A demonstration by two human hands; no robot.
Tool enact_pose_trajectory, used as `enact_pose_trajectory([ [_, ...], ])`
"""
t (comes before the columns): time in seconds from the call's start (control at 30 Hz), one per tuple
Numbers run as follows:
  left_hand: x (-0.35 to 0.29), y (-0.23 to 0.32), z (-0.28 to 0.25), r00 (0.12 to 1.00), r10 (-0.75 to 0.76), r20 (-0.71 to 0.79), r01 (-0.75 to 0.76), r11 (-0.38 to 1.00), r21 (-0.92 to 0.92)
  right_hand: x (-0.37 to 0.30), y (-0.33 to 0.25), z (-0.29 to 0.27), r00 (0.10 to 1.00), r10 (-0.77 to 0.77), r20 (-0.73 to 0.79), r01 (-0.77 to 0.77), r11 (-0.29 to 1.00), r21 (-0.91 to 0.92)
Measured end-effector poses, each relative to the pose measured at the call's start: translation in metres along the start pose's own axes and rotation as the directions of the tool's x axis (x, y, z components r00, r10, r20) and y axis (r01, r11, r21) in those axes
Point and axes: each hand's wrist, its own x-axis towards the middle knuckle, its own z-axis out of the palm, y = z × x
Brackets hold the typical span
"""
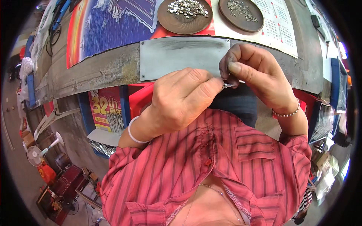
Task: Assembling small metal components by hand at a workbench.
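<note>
My left hand (184,98) is closed around a small slim silvery metal part (227,86). Only its narrow end sticks out past the fingertips, pointing right; the rest is hidden in the fist. Close beside that end, my right hand (260,73) has its thumb and fingers drawn together, the fingertips darkened with grime. Whatever the right fingers pinch is too small or too hidden to make out. Both hands are held over the near edge of the bench, just in front of a pale metal plate (181,56) fixed to it.
At the bench's far side, one brown dish (164,20) holds small round shiny pieces and another brown dish (224,15) holds tiny pins. Printed sheets (105,30) lie beneath them. Below the bench edge, a blue-framed tray (83,109) at left and a tray (324,120) at right hold thin metal parts.
</note>
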Motion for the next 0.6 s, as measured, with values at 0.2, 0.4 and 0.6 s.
enact_pose_trajectory([
  [0.2, -0.002, -0.004, -0.007, 0.993, 0.061, 0.105, -0.079, 0.982, 0.174, 0.002, 0.002, 0.006, 0.998, -0.023, 0.053, 0.026, 0.998, -0.063],
  [0.4, -0.005, -0.013, -0.007, 0.982, 0.176, 0.073, -0.189, 0.947, 0.258, 0.006, -0.001, 0.007, 0.993, 0.068, 0.092, -0.063, 0.996, -0.062],
  [0.6, -0.006, -0.014, -0.009, 0.979, 0.186, 0.082, -0.202, 0.941, 0.273, 0.007, 0.0, 0.01, 0.99, 0.111, 0.082, -0.1, 0.987, -0.128],
])
